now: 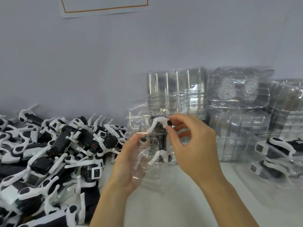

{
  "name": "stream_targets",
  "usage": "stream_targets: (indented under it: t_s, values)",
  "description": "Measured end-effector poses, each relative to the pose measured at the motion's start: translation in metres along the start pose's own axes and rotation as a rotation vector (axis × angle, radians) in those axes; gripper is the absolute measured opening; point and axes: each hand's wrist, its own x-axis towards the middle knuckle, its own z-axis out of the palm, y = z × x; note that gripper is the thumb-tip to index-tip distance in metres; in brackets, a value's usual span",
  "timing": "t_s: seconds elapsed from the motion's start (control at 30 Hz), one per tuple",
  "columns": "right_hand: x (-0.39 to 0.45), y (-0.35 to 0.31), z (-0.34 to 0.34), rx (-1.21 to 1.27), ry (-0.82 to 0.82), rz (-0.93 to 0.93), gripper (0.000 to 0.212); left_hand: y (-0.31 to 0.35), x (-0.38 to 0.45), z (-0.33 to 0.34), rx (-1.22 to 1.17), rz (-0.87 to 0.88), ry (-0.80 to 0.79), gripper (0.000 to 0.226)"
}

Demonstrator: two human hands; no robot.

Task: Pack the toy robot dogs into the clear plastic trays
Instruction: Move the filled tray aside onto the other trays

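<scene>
A black and white toy robot dog (158, 138) lies inside a clear plastic tray (150, 174) held up over the table. My left hand (129, 161) holds the tray from its left side, thumb on the front. My right hand (191, 141) pinches the dog's upper white leg between thumb and fingertips at the tray's top. A big pile of loose robot dogs (49, 154) covers the table on the left. Part of the held dog is blurred by the plastic.
Stacks of clear trays (177, 92) lean against the grey wall behind my hands, with more stacks (241, 128) to the right. Packed trays with dogs (275, 154) lie at the right edge. The white table (180, 207) runs below my arms.
</scene>
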Motion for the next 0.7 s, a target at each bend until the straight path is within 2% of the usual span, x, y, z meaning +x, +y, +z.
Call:
stream_targets:
  t_s: [0.23,0.33,0.53,0.7]
  values:
    - [-0.0014,-0.0012,0.0024,-0.001,-0.001,-0.003,0.023,0.0024,-0.0019,0.0035,0.024,0.0,0.034,0.04]
    - [-0.0012,-0.0007,0.0023,0.002,0.003,-0.011,0.023,0.0029,-0.0017,0.0041,0.038,-0.023,0.058,0.05]
    - [-0.0029,-0.0001,0.0022,0.039,0.009,0.029,0.023,0.0036,-0.0021,0.0034,0.089,-0.02,0.088,0.057]
    - [-0.0039,0.0036,0.0022,0.143,0.019,0.143,0.023,0.0036,0.0005,0.0043,0.11,-0.012,0.06,0.041]
